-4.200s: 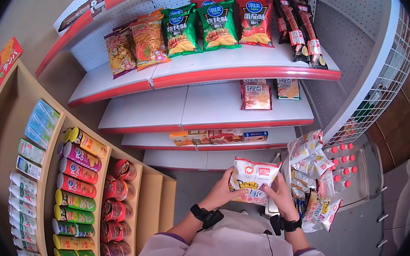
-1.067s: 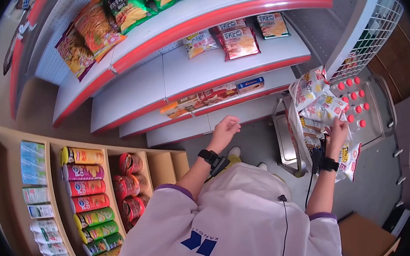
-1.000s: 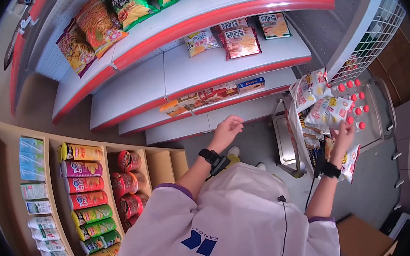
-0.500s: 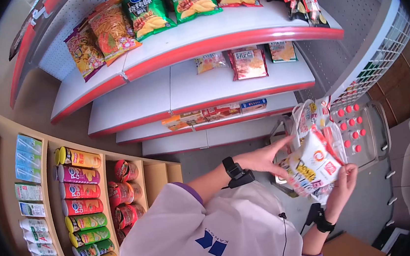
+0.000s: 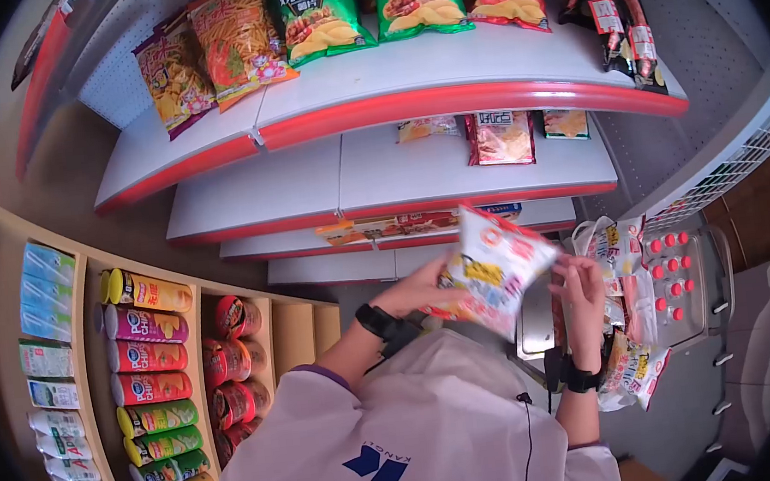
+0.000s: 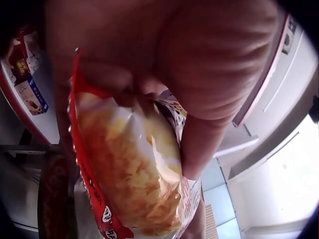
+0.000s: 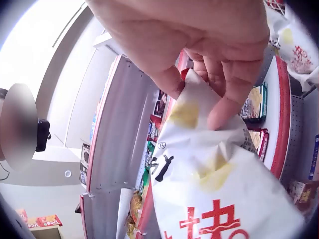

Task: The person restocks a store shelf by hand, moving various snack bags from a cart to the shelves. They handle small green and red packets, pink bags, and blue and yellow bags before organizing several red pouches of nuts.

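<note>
A puffy white snack bag (image 5: 499, 271) with red edges and yellow and black print is held in front of the body, before the lower shelves. My left hand (image 5: 422, 292) grips its left side, and the left wrist view shows the thumb across the bag (image 6: 129, 164). At the opposite corner my right hand (image 5: 581, 291) pinches the bag's edge between thumb and fingers, plain in the right wrist view, where white wrapping (image 7: 209, 174) with red lettering hangs below the right hand (image 7: 199, 55). Fingers behind the bag are partly hidden.
A clear plastic bag of similar snack bags (image 5: 634, 369) stands at right on a metal trolley, beside red-capped bottles (image 5: 671, 273). Ahead, the middle shelf (image 5: 305, 179) bears a few packets (image 5: 500, 138); chip bags (image 5: 322, 15) stand above. A wooden rack (image 5: 91, 362) of canisters flanks the left.
One snack bag from earlier now lies on the middle shelf. The right hand took another from the trolley, the left hand joined it, and both carried it leftward toward the shelves.
</note>
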Motion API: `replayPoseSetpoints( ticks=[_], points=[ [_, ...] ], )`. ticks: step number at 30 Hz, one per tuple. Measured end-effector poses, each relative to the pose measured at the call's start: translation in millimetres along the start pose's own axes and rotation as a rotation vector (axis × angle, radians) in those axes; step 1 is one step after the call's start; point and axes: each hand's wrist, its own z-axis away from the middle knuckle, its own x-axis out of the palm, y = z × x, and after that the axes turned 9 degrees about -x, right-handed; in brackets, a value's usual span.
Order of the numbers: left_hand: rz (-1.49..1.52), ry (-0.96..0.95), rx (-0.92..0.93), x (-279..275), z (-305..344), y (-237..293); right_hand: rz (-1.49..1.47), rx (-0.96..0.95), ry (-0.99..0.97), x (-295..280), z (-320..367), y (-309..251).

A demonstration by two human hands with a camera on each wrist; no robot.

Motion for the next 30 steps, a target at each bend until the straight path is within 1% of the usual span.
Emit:
replayPoseSetpoints(
  ticks=[1, 3, 5, 7, 8, 10, 11, 13, 14, 15, 17, 19, 21, 22, 24, 25, 27, 28, 30],
  points=[
    [0.051, 0.119, 0.038, -14.9, 1.5, 0.0, 0.001, 0.003, -0.002, 3.6, -3.0, 2.8],
    [0.164, 0.263, 0.037, -46.5, 1.5, 9.5, 0.011, 0.008, -0.068, 8.6, -6.5, 6.4],
    [0.101, 0.443, 0.06, -84.0, -9.6, 14.4, 0.02, 0.008, -0.088, 10.9, -6.5, 10.0],
    [0.041, 0.515, 0.1, -121.6, -30.3, 15.4, 0.053, 0.042, -0.096, 9.1, 0.7, 14.7],
    [0.04, 0.5, 0.096, -132.0, -40.5, 22.0, 0.058, 0.044, -0.082, 6.2, 5.1, 18.9],
    [0.182, 0.445, 0.171, -148.4, -62.2, 35.8, 0.028, 0.087, -0.023, -3.4, 15.2, 27.2],
    [0.178, 0.429, 0.167, -158.0, -76.1, 36.3, 0.03, 0.085, -0.006, -8.8, 21.1, 28.2],
    [0.217, 0.46, 0.231, -173.3, -103.9, 32.2, 0.064, 0.122, 0.058, -22.3, 33.8, 29.4],
    [0.222, 0.492, 0.227, -173.5, -112.2, 34.0, 0.113, 0.115, 0.05, -31.2, 40.4, 27.7],
    [0.221, 0.477, 0.226, -179.4, -122.4, 31.4, 0.117, 0.11, 0.064, -36.9, 47.2, 25.7],
    [0.143, 0.526, 0.208, -192.2, -138.3, 27.0, 0.122, 0.163, 0.155, -46.9, 61.4, 23.3],
    [0.089, 0.515, 0.166, -199.3, -149.5, 24.0, 0.157, 0.178, 0.201, -56.5, 73.5, 26.1],
    [-0.061, 0.581, 0.173, -195.1, -150.9, 26.4, 0.161, 0.165, 0.277, -60.8, 83.3, 29.2],
    [-0.065, 0.578, 0.166, -192.5, -150.3, 26.6, 0.133, 0.168, 0.296, -62.4, 86.7, 32.2],
    [0.022, 0.611, 0.218, -187.1, -147.8, 27.2, 0.14, 0.18, 0.304, -61.1, 89.6, 32.5],
    [0.02, 0.611, 0.21, -186.0, -145.1, 27.8, 0.151, 0.188, 0.306, -60.4, 91.0, 32.7],
    [-0.026, 0.6, 0.137, -187.9, -142.7, 28.8, 0.158, 0.199, 0.304, -57.1, 89.7, 33.3],
    [-0.002, 0.633, 0.153, -197.7, -151.2, 16.8, 0.166, 0.202, 0.301, -56.3, 87.8, 33.0],
    [-0.001, 0.656, 0.166, -185.7, -141.6, 23.4, 0.174, 0.188, 0.285, -61.3, 84.2, 34.8]
  ],
)
